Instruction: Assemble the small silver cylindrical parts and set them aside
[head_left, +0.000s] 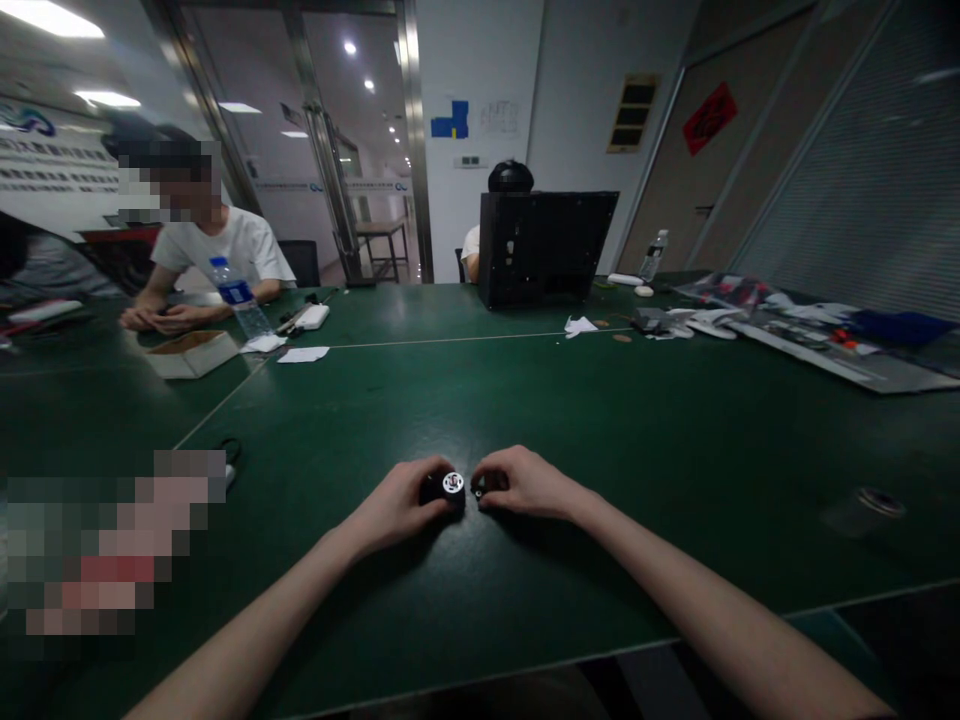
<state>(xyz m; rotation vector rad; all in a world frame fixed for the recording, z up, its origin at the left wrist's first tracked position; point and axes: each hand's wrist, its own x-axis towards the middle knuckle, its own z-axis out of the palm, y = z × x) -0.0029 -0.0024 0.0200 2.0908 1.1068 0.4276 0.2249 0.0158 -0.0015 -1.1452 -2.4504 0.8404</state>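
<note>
My left hand (397, 502) is closed around a short black cylinder (453, 486) whose round end carries a white disc with dark and reddish marks. Facing it across a narrow gap, my right hand (529, 482) pinches a small dark piece (491, 483) with a tiny pale ring at its near end. Fingers cover much of both objects, and the kind of each is unclear. The two pieces are apart, low over the green tabletop (480, 590).
A blurred grey can-like cylinder (874, 508) stands at right. A white box (193, 356) and a water bottle (240, 300) sit at left, near a seated person (217, 245). At the back are a black case (547, 250) and another person; clutter (825, 335) lies back right.
</note>
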